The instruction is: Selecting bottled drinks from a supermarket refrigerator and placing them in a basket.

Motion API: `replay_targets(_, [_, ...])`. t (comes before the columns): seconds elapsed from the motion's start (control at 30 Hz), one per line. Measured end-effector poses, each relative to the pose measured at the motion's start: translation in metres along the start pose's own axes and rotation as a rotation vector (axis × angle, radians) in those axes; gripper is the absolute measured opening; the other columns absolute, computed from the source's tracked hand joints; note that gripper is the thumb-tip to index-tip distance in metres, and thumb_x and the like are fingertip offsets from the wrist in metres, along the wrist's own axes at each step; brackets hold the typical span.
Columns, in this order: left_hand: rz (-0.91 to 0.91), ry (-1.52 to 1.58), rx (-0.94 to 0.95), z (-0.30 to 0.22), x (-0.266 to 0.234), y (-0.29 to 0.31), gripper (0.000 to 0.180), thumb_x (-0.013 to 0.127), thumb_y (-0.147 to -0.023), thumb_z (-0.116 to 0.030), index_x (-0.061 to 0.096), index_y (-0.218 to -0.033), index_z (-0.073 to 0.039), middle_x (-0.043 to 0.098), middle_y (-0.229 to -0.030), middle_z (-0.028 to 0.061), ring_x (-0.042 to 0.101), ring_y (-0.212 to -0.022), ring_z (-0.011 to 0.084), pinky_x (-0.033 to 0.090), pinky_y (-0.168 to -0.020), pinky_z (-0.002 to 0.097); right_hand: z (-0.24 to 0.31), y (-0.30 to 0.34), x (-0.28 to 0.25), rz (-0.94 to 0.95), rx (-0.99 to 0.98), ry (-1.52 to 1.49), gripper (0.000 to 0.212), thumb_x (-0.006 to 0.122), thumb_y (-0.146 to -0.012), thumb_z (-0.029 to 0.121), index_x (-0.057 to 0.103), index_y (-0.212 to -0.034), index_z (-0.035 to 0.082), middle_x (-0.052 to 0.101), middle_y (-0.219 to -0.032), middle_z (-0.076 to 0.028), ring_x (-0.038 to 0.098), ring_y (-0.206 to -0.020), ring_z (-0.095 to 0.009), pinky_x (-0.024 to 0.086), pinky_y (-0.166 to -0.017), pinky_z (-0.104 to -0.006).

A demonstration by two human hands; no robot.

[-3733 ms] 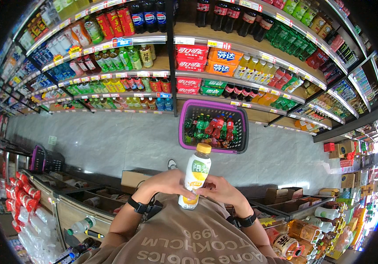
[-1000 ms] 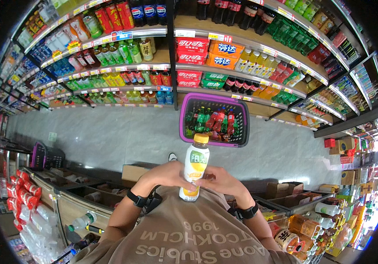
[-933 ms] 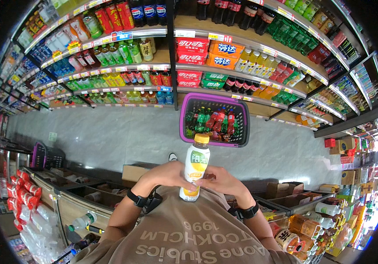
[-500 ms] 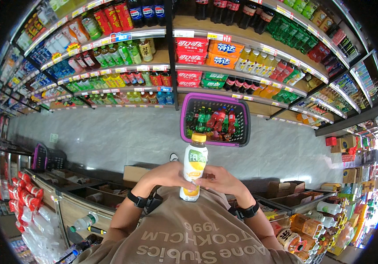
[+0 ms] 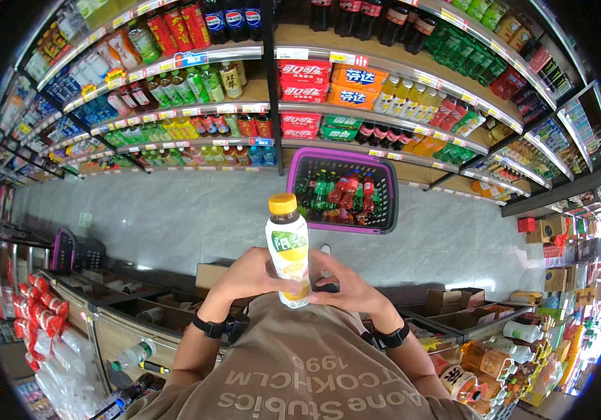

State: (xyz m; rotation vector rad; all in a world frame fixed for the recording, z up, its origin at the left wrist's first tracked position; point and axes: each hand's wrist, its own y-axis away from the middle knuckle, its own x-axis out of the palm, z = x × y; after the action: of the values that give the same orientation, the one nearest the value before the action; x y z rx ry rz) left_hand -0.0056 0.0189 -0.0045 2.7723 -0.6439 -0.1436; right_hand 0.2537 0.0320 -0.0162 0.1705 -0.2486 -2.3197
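In front of my body I hold a drink bottle (image 5: pixel 288 246) with a yellow cap, dark liquid at the neck and a white, green and yellow label. It stands nearly upright, leaning a little to the left. My left hand (image 5: pixel 253 276) grips its left side, with the thumb across the lower label. My right hand (image 5: pixel 346 284) has curled fingers and touches the lower right side near the base; its fingers behind the bottle are partly hidden. Beyond the bottle, a black basket with a purple rim (image 5: pixel 394 185) sits on the floor, with several green and red drink bottles (image 5: pixel 346 190) inside.
Drink shelves (image 5: pixel 202 52) run along the far side, stocked with bottles, cans and boxed packs. A second purple-rimmed basket (image 5: pixel 69 250) is at the left. Low bins (image 5: pixel 150 308) and open cardboard boxes (image 5: pixel 444 301) flank me. Grey tiled floor (image 5: pixel 195 210) lies between.
The bottle has moved left and slightly up in the view, tilting a little to the left. Both hands shifted with it, and the right hand's fingers now sit nearer the base.
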Motion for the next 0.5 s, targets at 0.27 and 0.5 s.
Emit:
replay_targets(0.27, [0.165,-0.148,0.026,-0.015,0.012,0.008,0.033,0.074,-0.096,-0.027,0.074,-0.119,-0.003,0.079,-0.103,0.0106,0.076,-0.096,0.0204,0.058,-0.088,0.0328,-0.009,0.006,-0.006,0.028,0.086,-0.279,0.083,0.087,-0.083,0.018,0.041,-0.149,-0.003,0.059,-0.135,-0.012,0.054,-0.125,-0.018,0.044,-0.108,-0.0363])
replay_targets(0.5, [0.247,-0.258,0.04,-0.001,0.011,0.0,0.029,0.072,-0.098,-0.031,0.076,-0.11,-0.005,0.078,-0.095,0.0101,0.074,-0.086,0.0182,0.055,-0.079,0.0324,-0.008,0.026,-0.009,0.071,0.105,-0.499,0.073,0.08,-0.084,0.009,0.045,-0.147,-0.004,0.064,-0.129,-0.014,0.062,-0.119,-0.02,0.049,-0.104,-0.0372])
